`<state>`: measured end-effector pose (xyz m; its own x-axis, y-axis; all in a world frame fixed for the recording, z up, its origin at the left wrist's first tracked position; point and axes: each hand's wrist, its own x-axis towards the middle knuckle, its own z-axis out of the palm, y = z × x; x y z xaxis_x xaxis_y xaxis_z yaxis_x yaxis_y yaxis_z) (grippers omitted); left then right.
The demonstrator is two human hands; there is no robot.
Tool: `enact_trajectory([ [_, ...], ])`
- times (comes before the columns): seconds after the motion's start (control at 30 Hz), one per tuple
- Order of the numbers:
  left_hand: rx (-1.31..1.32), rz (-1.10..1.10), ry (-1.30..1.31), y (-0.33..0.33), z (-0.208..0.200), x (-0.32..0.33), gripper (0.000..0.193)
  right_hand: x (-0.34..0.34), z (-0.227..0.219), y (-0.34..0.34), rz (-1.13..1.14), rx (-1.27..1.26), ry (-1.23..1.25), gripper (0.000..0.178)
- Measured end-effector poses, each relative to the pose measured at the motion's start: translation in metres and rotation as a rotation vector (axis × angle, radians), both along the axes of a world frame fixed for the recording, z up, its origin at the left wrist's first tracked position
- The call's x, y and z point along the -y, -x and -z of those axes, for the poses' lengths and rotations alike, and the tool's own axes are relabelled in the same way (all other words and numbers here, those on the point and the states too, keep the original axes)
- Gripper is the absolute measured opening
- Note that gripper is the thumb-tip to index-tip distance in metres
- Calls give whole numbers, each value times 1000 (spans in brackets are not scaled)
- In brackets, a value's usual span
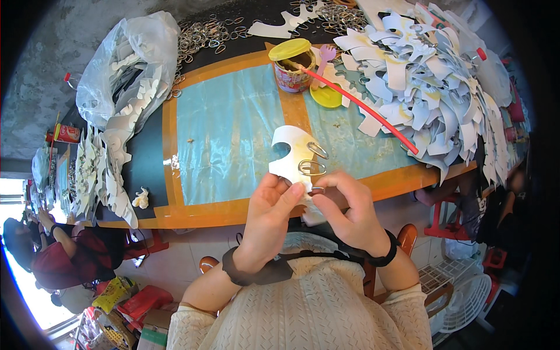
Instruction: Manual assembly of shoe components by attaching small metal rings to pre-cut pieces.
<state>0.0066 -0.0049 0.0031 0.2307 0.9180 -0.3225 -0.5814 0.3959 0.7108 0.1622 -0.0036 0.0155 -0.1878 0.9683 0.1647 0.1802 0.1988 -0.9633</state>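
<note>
My left hand [268, 207] is closed on a white cut-out piece [286, 137] with curved notches, its thumb pressing on the lower end. Yellowish stains mark the piece. Two oval metal rings, an upper ring [318, 150] and a lower ring [312, 168], sit along its right edge. My right hand [353, 207] pinches a third metal ring [317, 190] at that same edge, just below the other two. Its fingers partly cover this ring. Both hands are held at the near edge of the table, close together.
Beyond the hands stands a tub [290, 80] with a yellow lid [290, 49] tilted open; a red stick [367, 111] leans from it. White cut-outs [420, 87] heap up at right, more [93, 169] at left beside a plastic bag [96, 76]. Metal rings [204, 38] lie at the back.
</note>
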Motion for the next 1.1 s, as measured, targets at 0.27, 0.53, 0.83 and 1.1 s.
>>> enact_trajectory([
  [0.27, -34, 3, 1, -1, -4, 3, 46, 1, -7, -5, -12, 154, -83, 12],
  [0.53, -93, 10, -81, 7, -4, 3, 55, 4, -3, 1, 39, -163, 197, 17],
  [0.83, 892, 422, -338, 75, 29, 4, 126, -62, -54, -40, -582, 321, -94, 20],
  [1.1, -318, 677, -154, 66, -3, -24, 41, -94, -38, -12, -765, 781, -334, 23],
])
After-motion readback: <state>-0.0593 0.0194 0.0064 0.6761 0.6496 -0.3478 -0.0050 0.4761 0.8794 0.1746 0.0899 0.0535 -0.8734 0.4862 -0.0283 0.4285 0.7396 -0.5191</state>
